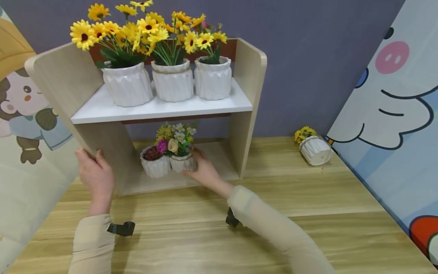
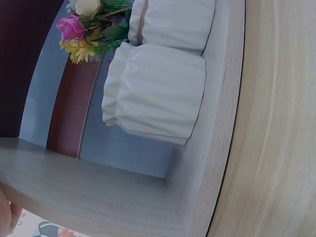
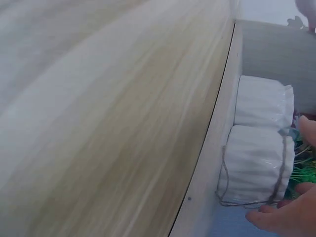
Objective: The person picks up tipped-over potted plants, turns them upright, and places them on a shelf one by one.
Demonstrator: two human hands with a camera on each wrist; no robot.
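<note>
On the lower level of a wooden shelf unit [image 1: 252,114] stand two white ceramic pots. My right hand [image 1: 205,169] holds the twine-tied flower pot [image 1: 183,163] with mixed flowers from its right side. In the right wrist view, thumb and fingers [image 3: 276,217] reach round this pot [image 3: 256,163] near its rim. Touching its left side is a succulent pot [image 1: 155,167], also seen as a white pot [image 2: 155,94] in the left wrist view. My left hand [image 1: 97,177] grips the front edge of the unit's left side panel [image 1: 102,142].
Several white pots of yellow flowers [image 1: 172,82] line the upper white shelf [image 1: 164,112]. At the right, a small pot [image 1: 315,150] with yellow flowers lies on its side on the wooden table [image 1: 308,198]. A purple-grey wall [image 1: 308,57] stands behind the unit.
</note>
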